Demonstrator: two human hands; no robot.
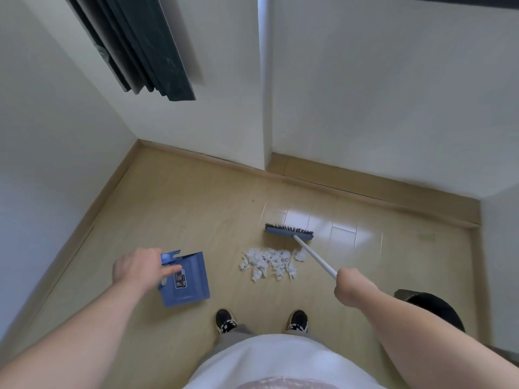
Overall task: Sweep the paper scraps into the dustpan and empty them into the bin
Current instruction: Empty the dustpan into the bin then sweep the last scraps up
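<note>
A heap of white paper scraps (269, 261) lies on the wooden floor ahead of my feet. The blue broom head (289, 232) with dark bristles rests on the floor just beyond the heap. My right hand (351, 282) is shut on its white handle (314, 255). To the left of the scraps, my left hand (141, 266) grips the top of a blue dustpan (186, 279), whose pan hangs tilted just above the floor. A dark round bin (432, 307) stands at the right, partly hidden behind my right forearm.
White walls close the space on the left, back and right, with a jutting wall corner (265, 153) behind the broom. Dark folded panels (134, 46) lean high on the left wall. My two shoes (261, 321) stand close behind the scraps.
</note>
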